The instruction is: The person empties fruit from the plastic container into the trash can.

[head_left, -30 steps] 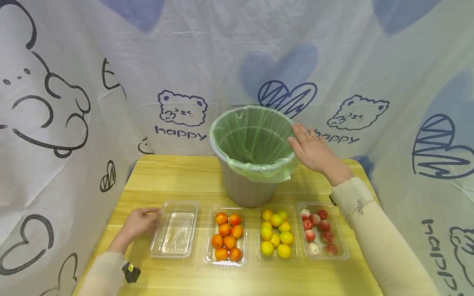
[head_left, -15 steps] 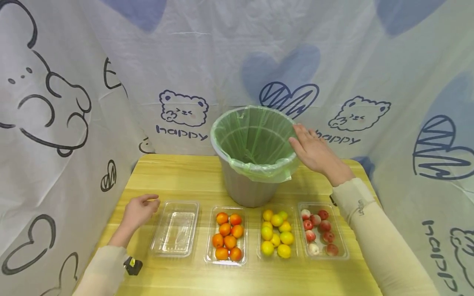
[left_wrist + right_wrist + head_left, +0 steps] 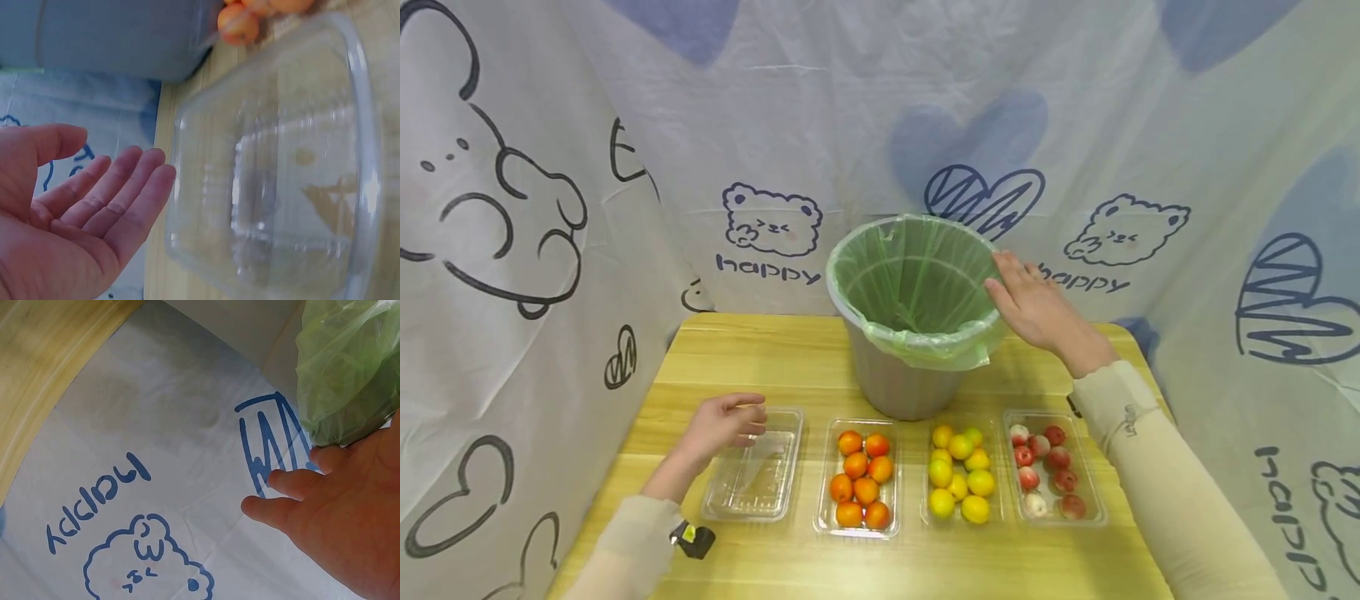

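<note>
My left hand (image 3: 718, 429) hovers over the far left part of a transparent plastic tray (image 3: 745, 515). Its fingers are slightly bent and apart, with nothing in them; in the left wrist view, the palm and fingers (image 3: 134, 206) lie beside the tray rim (image 3: 365, 187). My right hand (image 3: 1036, 308) rests on the right rim of a grey bin (image 3: 906, 387), fingers extended. A thin green bag (image 3: 880, 287) lines the bin and folds over its rim. In the right wrist view, the fingers (image 3: 275, 512) are beside the green bag (image 3: 344, 369).
Right of the tray stand trays of orange fruits (image 3: 865, 490), yellow lemon-like fruits (image 3: 981, 482) and small red-and-white fruits (image 3: 1057, 457). All sit on a wooden table (image 3: 737, 358). A patterned white curtain (image 3: 820, 108) surrounds its back and sides.
My left hand has risen from the tray's left edge and moved right, over the tray. The right hand stays at the bin rim; the trays and bin keep their places.
</note>
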`<state>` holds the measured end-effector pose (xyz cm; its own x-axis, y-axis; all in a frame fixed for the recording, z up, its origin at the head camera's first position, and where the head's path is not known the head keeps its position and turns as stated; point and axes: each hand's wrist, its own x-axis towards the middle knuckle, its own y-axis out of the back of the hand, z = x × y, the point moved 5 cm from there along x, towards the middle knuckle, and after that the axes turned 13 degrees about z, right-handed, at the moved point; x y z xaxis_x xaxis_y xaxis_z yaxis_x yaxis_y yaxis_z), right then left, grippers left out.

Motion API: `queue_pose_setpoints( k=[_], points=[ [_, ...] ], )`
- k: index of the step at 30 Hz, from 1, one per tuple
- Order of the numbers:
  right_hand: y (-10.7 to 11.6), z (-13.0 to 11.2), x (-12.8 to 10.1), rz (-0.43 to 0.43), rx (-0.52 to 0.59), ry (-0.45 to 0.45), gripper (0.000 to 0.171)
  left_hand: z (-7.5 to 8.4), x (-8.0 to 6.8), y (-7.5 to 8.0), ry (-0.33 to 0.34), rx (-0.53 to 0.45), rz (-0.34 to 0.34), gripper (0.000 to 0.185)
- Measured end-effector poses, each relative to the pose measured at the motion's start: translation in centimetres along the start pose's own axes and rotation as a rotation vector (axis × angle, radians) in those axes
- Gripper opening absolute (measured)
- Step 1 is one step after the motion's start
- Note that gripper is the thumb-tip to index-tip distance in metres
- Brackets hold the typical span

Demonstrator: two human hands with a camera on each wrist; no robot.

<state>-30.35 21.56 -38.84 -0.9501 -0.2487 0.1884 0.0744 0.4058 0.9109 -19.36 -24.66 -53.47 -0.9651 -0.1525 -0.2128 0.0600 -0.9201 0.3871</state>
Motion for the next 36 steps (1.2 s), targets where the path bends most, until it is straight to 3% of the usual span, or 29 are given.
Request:
queue_pose_setpoints(
  k=[10, 19, 29, 36],
  points=[
    [0.0, -0.1, 0.0, -0.006, -0.002, -0.001, 0.078, -0.2, -0.7, -3.8, 0.034, -0.050, -0.112, 0.051],
    [0.0, -0.2, 0.0, -0.008, -0.002, -0.001, 0.078, -0.6, -1.5, -6.4, 0.047, -0.053, -0.148, 0.052],
    [0.0, -0.1, -0.1, -0.001, 0.001, 0.000, 0.078, -0.8, -2.0, -8.2, 0.056, -0.078, -0.198, 0.059],
    [0.0, 0.0, 0.0, 0.011, 0.004, 0.004, 0.078, -1.2, -2.3, -9.2, 0.036, -0.044, -0.173, 0.056]
  ],
)
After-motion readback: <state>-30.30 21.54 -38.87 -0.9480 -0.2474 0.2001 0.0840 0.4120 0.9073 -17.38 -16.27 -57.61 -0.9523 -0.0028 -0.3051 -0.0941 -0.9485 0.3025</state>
